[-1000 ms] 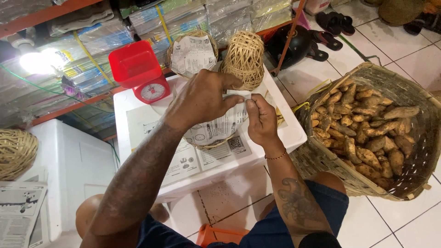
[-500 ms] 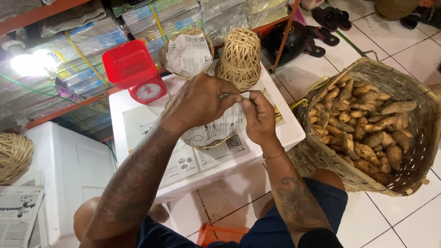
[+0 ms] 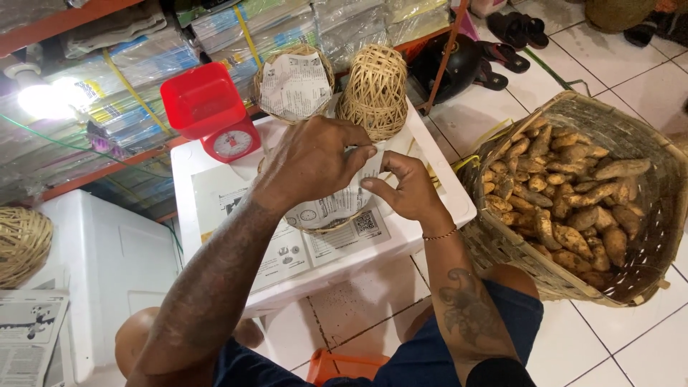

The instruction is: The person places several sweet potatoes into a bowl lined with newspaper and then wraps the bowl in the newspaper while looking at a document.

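Head view | I am pressing newspaper lining (image 3: 337,204) into a small woven basket (image 3: 331,228) on the counter (image 3: 444,190); left hand (image 3: 312,161) flattening it, right hand (image 3: 408,190) pinching its edge | judging: keeping the folds snug to the rim

The left hand (image 3: 312,161) is covering most of the small paper-lined basket (image 3: 331,215), hiding its contents. The right hand (image 3: 408,188) is hiding the paper's right edge, so what its fingers are pinching is not showing. The right picture edge is cutting off the big woven basket (image 3: 502,247) of tubers, and the left edge the wicker basket (image 3: 21,244). The red scale's (image 3: 231,143) dial is reading too small.
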